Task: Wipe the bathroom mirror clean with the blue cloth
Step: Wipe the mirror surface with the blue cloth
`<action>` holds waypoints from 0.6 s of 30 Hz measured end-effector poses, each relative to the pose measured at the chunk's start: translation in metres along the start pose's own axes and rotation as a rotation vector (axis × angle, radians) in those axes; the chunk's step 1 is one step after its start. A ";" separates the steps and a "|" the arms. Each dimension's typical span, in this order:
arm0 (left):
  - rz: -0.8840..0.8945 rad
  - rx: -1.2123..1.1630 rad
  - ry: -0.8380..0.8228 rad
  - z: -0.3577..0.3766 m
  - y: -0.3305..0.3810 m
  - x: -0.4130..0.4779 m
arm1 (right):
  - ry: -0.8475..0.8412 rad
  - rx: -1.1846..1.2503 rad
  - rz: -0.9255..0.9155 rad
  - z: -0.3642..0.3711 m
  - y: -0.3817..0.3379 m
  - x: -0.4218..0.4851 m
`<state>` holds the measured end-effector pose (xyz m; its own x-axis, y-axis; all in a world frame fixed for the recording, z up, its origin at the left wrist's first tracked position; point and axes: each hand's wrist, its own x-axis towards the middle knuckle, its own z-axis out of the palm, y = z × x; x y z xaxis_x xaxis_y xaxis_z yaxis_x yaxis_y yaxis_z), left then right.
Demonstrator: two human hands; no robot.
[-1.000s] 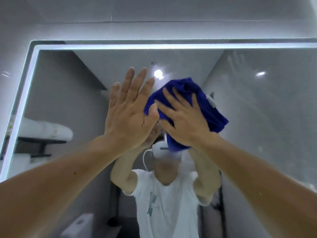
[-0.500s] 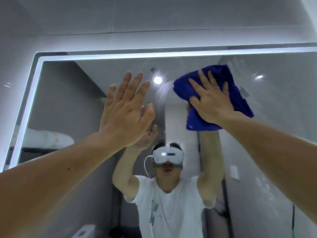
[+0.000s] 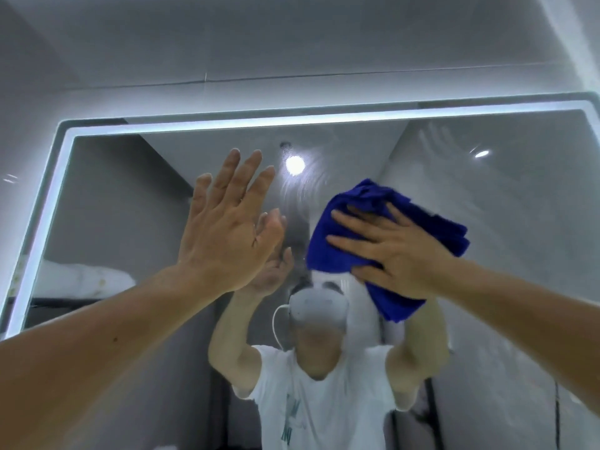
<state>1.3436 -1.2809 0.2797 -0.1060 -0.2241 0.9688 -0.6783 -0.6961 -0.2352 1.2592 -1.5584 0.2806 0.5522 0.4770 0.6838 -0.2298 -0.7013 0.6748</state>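
A large wall mirror [image 3: 506,222] with a lit white border fills the view. My right hand [image 3: 389,248] lies flat with spread, straight fingers on a bunched blue cloth [image 3: 328,241] and presses it against the glass at centre right. My left hand [image 3: 227,228] is raised with straight fingers, palm against the glass left of the cloth. Faint wipe streaks show on the glass above the cloth, near a reflected ceiling light [image 3: 294,164]. The cloth's far side is hidden against the mirror.
The mirror reflects a person in a white shirt wearing a headset, both arms raised. A reflected shelf with white rolled towels [image 3: 81,280] shows at the left. Grey wall tiles [image 3: 259,43] rise above the mirror's lit top edge [image 3: 227,123].
My right hand has slid the cloth from the middle up to the right, then back down and left. My left hand has stayed flat on the glass.
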 end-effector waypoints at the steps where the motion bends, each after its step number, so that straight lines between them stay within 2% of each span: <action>1: 0.000 0.007 -0.004 -0.001 -0.001 0.001 | 0.002 0.017 0.090 -0.002 0.014 -0.002; 4: -0.004 0.016 -0.008 -0.002 -0.005 0.002 | 0.057 0.103 0.410 -0.006 0.042 0.009; 7: -0.002 0.017 -0.012 0.001 -0.004 0.009 | 0.120 0.176 0.655 -0.013 0.049 0.047; 11: -0.026 0.024 -0.006 0.008 0.006 0.028 | 0.135 0.203 0.859 -0.024 0.041 0.102; 13: -0.032 0.002 0.002 0.012 0.014 0.039 | 0.158 0.175 0.799 -0.023 0.038 0.102; 14: -0.031 -0.004 0.007 0.014 0.019 0.043 | 0.168 0.161 0.702 -0.020 0.035 0.094; 18: -0.041 -0.001 0.041 0.020 0.036 0.060 | 0.119 0.063 0.164 -0.005 0.042 0.046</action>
<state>1.3278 -1.3328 0.3276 -0.1077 -0.1675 0.9800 -0.6831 -0.7037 -0.1953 1.2710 -1.5632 0.3414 0.4121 0.4105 0.8134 -0.2559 -0.8047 0.5358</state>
